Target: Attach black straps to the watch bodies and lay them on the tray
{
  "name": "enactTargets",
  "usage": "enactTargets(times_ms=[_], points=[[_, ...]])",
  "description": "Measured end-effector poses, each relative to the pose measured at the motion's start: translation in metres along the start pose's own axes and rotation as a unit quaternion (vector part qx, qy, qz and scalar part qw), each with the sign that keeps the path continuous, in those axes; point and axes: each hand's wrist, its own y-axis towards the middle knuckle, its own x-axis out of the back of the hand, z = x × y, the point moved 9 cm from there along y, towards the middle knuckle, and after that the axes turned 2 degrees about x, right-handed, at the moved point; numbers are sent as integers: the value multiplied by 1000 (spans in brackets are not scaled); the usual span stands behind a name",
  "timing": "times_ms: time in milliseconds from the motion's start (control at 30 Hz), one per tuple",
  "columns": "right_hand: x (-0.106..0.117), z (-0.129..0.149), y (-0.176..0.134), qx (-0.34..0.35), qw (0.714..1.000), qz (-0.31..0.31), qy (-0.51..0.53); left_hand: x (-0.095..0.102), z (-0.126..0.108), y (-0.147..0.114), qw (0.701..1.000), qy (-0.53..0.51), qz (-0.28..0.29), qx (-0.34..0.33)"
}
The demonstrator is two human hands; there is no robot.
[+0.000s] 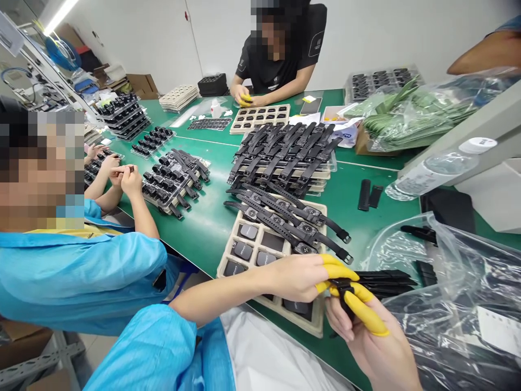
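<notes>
Yellow finger cots cover several fingertips of both my hands, which meet over the front right corner of a beige tray [317, 326]. Between them is a small black smartwatch [345, 293], mostly hidden by the fingers. My left hand [301, 277] pinches its upper side, while my right hand [368, 320] is closed around it from below and the right. In the tray's pockets sit dark square watch bodies [243, 251]. Several watches with black straps [280, 219] lie face down across its far part. Loose black straps [385, 285] are just beyond my right hand.
Stacked trays of strapped watches [280, 157] stand behind my tray. To the right are a plastic bottle [439, 168], two strap pieces [369, 195] and clear plastic bags [456, 304]. One co-worker [280, 54] sits opposite; another in blue [81, 271] is at my left.
</notes>
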Motion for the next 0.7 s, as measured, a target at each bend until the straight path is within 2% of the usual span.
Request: enactTargets(times_ms=[133, 267, 400, 533, 700], points=[[-6, -4, 2, -23, 999, 23, 24, 5, -3, -5, 996, -26, -65, -61], [-14, 2, 10, 1, 998, 26, 55, 17, -3, -11, 982, -42, -149, -109], [-16, 5, 16, 6, 997, 36, 70, 19, -2, -11, 980, -32, -151, -123], [-13, 8, 15, -3, 996, 29, 84, 21, -8, -11, 983, -22, -127, -133], [-11, 5, 16, -61, 996, 31, 64, 20, -9, -9, 983, 65, -111, -128]])
